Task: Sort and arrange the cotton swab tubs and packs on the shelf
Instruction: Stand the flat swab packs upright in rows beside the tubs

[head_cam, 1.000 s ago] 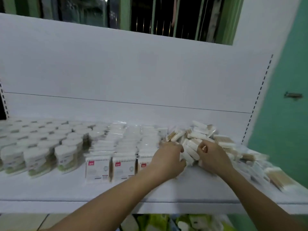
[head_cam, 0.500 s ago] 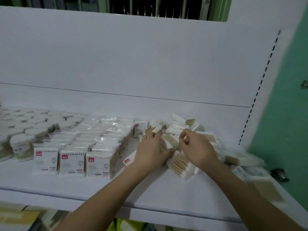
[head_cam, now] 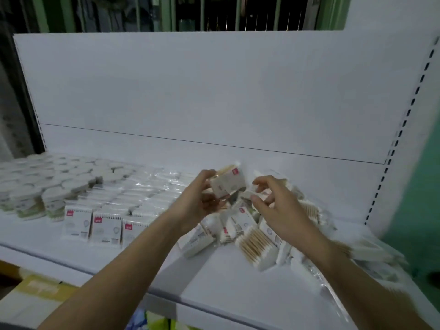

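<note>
Head view: white shelf (head_cam: pixel 214 289).
Left hand (head_cam: pixel 198 201): fingers curled round a raised swab pack (head_cam: pixel 228 183).
Right hand (head_cam: pixel 277 203): fingers loosely curled, holding nothing.
Labels: red tag, writing unreadable.
Loose packs (head_cam: pixel 252 239): heaped under both hands.
Tubs (head_cam: pixel 59 179): far left.

2 hands (head_cam: pixel 202 201), 1 shelf (head_cam: pixel 226 294), 3 front-row packs (head_cam: pixel 106 228), perhaps dozens more, tubs (head_cam: pixel 31 201) uncountable.
</note>
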